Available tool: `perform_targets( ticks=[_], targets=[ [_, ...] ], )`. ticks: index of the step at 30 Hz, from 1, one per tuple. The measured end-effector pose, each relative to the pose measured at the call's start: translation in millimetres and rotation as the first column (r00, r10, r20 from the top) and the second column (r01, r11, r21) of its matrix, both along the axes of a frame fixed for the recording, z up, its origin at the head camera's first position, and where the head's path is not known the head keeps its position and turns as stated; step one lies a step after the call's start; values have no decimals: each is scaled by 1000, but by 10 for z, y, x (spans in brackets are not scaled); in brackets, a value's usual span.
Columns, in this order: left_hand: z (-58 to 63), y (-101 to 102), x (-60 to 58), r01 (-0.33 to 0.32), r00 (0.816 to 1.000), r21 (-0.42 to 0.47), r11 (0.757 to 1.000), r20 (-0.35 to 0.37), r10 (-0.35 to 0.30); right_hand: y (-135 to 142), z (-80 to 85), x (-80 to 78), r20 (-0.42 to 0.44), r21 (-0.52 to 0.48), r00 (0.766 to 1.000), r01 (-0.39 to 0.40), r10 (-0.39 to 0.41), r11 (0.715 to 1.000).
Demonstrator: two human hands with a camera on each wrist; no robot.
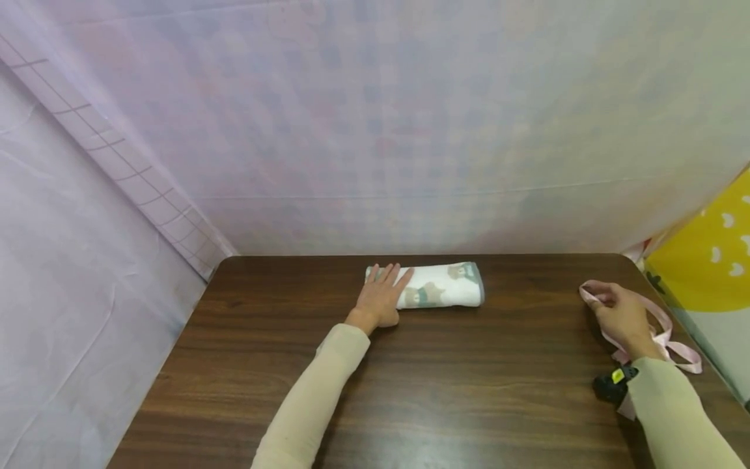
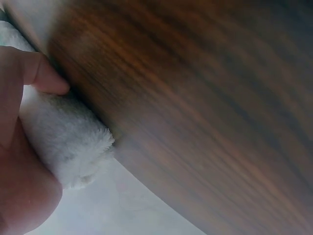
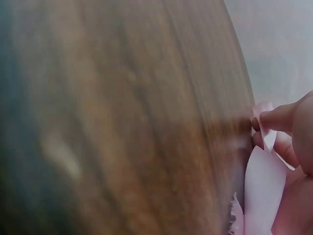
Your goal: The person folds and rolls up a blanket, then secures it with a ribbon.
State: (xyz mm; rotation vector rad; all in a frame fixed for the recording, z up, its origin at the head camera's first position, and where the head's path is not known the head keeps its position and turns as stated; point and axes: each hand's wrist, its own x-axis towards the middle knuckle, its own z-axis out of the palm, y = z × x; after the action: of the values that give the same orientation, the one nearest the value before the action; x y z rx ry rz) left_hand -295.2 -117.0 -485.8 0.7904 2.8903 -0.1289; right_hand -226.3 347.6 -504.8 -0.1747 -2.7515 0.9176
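Observation:
A rolled white fleecy towel [image 1: 442, 286] with animal prints and a grey-green edge lies near the back of the table. My left hand [image 1: 379, 304] rests on its left end, fingers spread and nearly straight. Seen from the left wrist, the thumb [image 2: 46, 78] lies along the side of the white roll [image 2: 68, 132]. At the table's right side, my right hand [image 1: 624, 319] pinches a pink ribbon [image 3: 264, 188] between thumb and fingertips. Loose loops of the ribbon trail behind the hand toward the right edge, partly hidden by the wrist.
The dark wooden table [image 1: 469, 384] ends at a pale curtain [image 1: 381, 163] behind the towel. A black wrist device [image 1: 609, 387] sits by the right sleeve. A yellow patterned cloth [image 1: 703, 260] hangs beyond the right corner.

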Motion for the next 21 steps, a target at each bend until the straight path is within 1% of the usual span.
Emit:
perform_targets(
  ticks=[1,5,8,10,13,15,19,21],
  targets=[
    [2,0,4,-1,1000,-1,1000,-2,1,0,8,6,3,-4,1000,-4,4,1000],
    [0,0,9,-4,1000,9,1000,-2,4,-21,84,37,71,-14,997,-36,37,999],
    [-5,-6,6,-9,1000,11,1000,0,9,-71,176,43,89,0,993,-83,83,997],
    [-1,-8,5,-12,1000,10,1000,-14,12,-123,248,39,53,15,992,-117,116,993],
    [7,-4,10,-17,999,10,1000,-48,17,-245,385,52,12,9,984,-179,179,984],
    [15,9,15,-19,998,8,1000,-66,20,-343,484,74,-8,7,974,-225,226,974],
    [37,32,34,-23,995,1,1000,-95,23,-585,673,148,-15,-12,947,-321,321,947],
    [45,43,43,-22,994,-1,1000,-104,22,-715,747,189,-15,-45,931,-366,366,930]
  ],
)
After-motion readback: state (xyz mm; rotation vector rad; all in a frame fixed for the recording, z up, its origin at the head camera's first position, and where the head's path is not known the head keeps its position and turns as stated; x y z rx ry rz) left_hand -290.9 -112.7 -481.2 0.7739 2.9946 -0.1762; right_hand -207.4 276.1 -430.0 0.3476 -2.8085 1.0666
